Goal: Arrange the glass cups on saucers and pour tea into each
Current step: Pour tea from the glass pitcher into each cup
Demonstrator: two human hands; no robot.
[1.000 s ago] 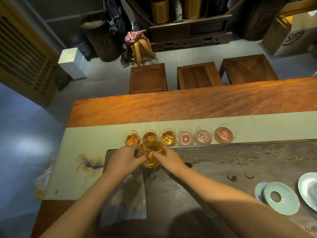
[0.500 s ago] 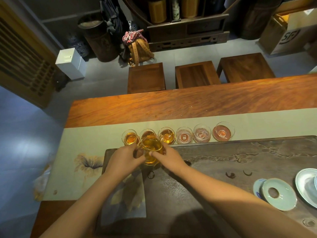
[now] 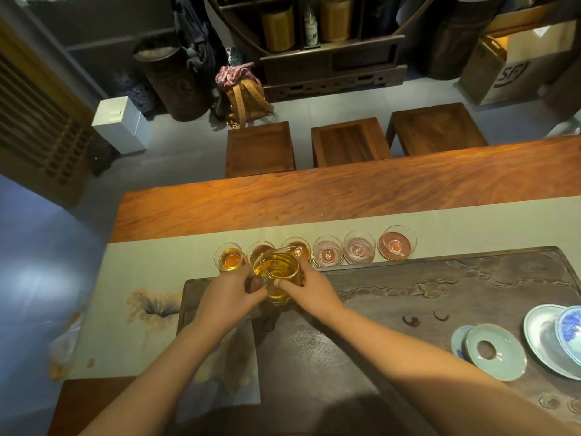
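Several small glass cups stand in a row on saucers along the pale table runner (image 3: 471, 228). The leftmost cup (image 3: 231, 259) and the two beside it hold amber tea. Further right, a clear cup (image 3: 327, 254), another (image 3: 358, 247) and the last (image 3: 395, 246) hold none. A glass pitcher (image 3: 279, 273) of amber tea hangs just in front of the second and third cups, partly hiding them. My left hand (image 3: 231, 297) grips its left side and my right hand (image 3: 306, 291) steadies its right side.
A dark carved tea tray (image 3: 440, 294) lies in front of the cups. At its right end sit a pale green lid-like disc (image 3: 495, 352) and a blue-and-white bowl on a saucer (image 3: 547, 338). Three wooden stools (image 3: 349, 141) stand beyond the wooden table (image 3: 314, 199).
Both hands have lifted the pitcher a little and carried it forward toward the row of cups, so it now overlaps the second and third cups.
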